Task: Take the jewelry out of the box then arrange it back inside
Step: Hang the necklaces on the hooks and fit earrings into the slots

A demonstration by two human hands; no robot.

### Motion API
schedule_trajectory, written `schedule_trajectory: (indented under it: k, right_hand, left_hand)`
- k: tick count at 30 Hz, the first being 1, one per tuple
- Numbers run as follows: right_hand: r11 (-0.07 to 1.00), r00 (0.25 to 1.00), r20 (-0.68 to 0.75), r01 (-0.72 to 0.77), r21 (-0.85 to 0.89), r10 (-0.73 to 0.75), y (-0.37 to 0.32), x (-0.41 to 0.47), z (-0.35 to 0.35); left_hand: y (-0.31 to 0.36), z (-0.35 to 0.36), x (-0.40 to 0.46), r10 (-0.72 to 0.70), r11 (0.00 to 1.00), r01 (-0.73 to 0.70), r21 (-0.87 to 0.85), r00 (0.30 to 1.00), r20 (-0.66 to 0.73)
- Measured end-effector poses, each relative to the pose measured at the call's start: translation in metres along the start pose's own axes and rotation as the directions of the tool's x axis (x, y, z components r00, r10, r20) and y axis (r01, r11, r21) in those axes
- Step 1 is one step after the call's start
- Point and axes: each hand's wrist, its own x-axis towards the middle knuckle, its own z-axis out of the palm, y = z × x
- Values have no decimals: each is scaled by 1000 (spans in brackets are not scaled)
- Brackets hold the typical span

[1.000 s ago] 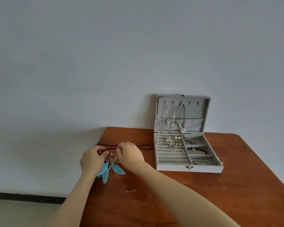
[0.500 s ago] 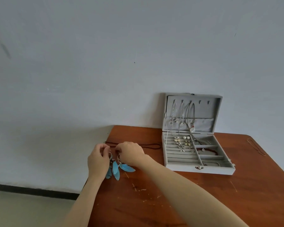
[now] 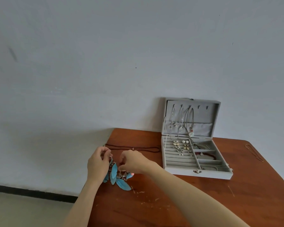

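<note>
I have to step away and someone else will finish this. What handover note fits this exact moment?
Left hand: pinching one blue feather earring by its hook.
Right hand: pinching the second feather earring, its feathers touching the table.
Out of the box: both earrings, a dark bead necklace behind the hands, a thin chain near the table's right edge.
In the open jewelry box: hanging necklaces, studs, bracelets.
Left: empty the box, then arrange everything back inside.

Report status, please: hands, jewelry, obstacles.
Left hand and right hand each pinch a blue feather earring. Grey velvet jewelry box open, partly filled. Dark bead necklace on table, clear of hands.
</note>
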Motion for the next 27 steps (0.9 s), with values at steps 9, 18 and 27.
schedule_trajectory:
  k: [9,18,27]
  right_hand:
    - [990,984,118,-132,-42,136,-8,15,-1]
    - [925,996,93,-40,378,5,5,-30,-21]
    - [745,955,-295,168,645,39,49,-135,-91]
  left_hand:
    - [2,-1,-1,-19,1000,19,-22,1000,7]
    - [32,-16,-12,-112,977,108,-184,994,-11]
    - [143,-2,-45,310,950,-293,-110,927,211]
